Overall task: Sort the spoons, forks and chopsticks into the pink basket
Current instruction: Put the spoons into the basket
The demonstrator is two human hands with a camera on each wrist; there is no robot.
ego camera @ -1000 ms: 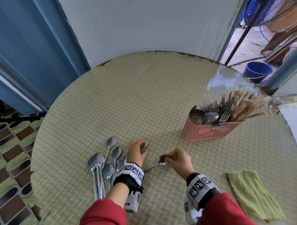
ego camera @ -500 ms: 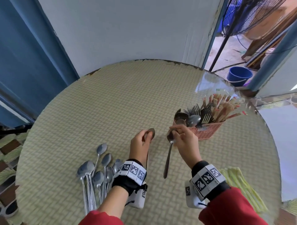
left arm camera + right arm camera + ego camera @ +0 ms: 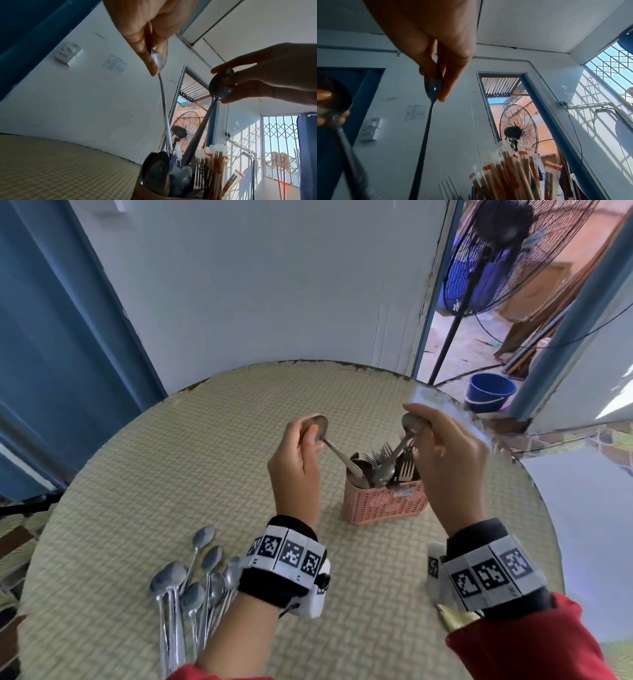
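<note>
Pinching a spoon bowl in each of my hands [image 3: 373, 460], I risk handles snagging on forks [image 3: 404, 470] crowding the pink basket [image 3: 383, 505].

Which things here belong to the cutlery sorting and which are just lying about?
Job:
- pink basket
- spoon in left hand
- spoon in right hand
- loose spoons
- forks and chopsticks, already in the basket

Lying about:
- fan
- blue bucket
- yellow cloth
</note>
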